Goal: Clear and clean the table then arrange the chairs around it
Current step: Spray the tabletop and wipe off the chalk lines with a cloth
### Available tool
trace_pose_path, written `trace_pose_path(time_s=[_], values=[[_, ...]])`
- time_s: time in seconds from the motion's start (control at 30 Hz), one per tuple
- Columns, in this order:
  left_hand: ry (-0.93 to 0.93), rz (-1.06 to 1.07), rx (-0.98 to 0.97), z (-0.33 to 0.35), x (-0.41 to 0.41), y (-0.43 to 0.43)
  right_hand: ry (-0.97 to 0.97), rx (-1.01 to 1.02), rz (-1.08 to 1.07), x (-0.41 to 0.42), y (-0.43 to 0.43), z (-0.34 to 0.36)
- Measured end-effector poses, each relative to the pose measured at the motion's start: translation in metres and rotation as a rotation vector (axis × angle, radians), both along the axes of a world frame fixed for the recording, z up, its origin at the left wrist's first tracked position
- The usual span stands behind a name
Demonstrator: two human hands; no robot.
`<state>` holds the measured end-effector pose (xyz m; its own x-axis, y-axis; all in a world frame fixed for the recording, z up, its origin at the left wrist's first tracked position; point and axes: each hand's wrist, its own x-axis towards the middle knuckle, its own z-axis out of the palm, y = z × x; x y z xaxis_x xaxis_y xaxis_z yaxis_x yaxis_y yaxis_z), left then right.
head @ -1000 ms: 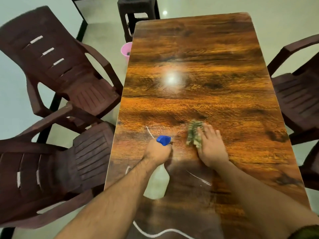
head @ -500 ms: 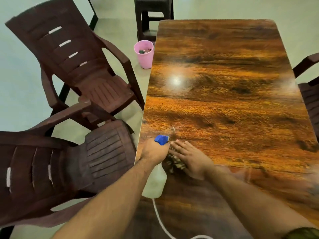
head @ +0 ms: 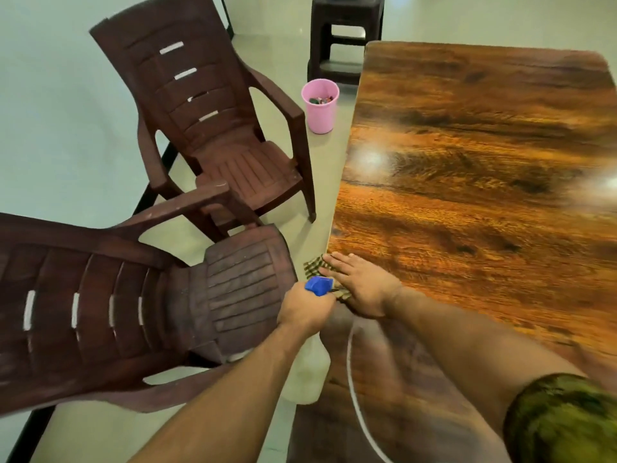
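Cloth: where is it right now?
Head view, lower centre: the cloth sits at the left edge of the table under the flat right hand, beside the spray bottle gripped by the left hand.

No text, label, brand, number or sign can be read anywhere in the view. The pale body of the spray bottle [head: 307, 372], at lower centre of the frame, is blurred and shows no legible label.
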<state>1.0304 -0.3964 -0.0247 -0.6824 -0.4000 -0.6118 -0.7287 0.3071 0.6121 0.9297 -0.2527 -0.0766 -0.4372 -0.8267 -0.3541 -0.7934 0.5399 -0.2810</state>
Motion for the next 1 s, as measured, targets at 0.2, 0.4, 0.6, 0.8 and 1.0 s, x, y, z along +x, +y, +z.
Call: trace_pose_path(time_s=[0.2, 0.4, 0.6, 0.8, 1.0], values=[[0.043, 0.026, 0.0, -0.011, 0.026, -0.012, 0.055, 0.172, -0.854, -0.046, -0.026, 0.003], [0.067, -0.025, -0.022, -0.004, 0.044, -0.013, 0.087, 0.086, -0.188, 0.037, -0.055, -0.006], [0.074, -0.175, -0.03, 0.001, 0.06, 0.033, -0.03, -0.029, -0.336, 0.119, 0.054, -0.003], [0.041, -0.36, 0.07, -0.014, 0.084, 0.111, 0.04, 0.147, -1.363, 0.16, 0.189, 0.001], [0.025, -0.54, 0.044, -0.028, 0.112, 0.196, -0.013, 0.165, -1.454, 0.223, 0.248, -0.003]])
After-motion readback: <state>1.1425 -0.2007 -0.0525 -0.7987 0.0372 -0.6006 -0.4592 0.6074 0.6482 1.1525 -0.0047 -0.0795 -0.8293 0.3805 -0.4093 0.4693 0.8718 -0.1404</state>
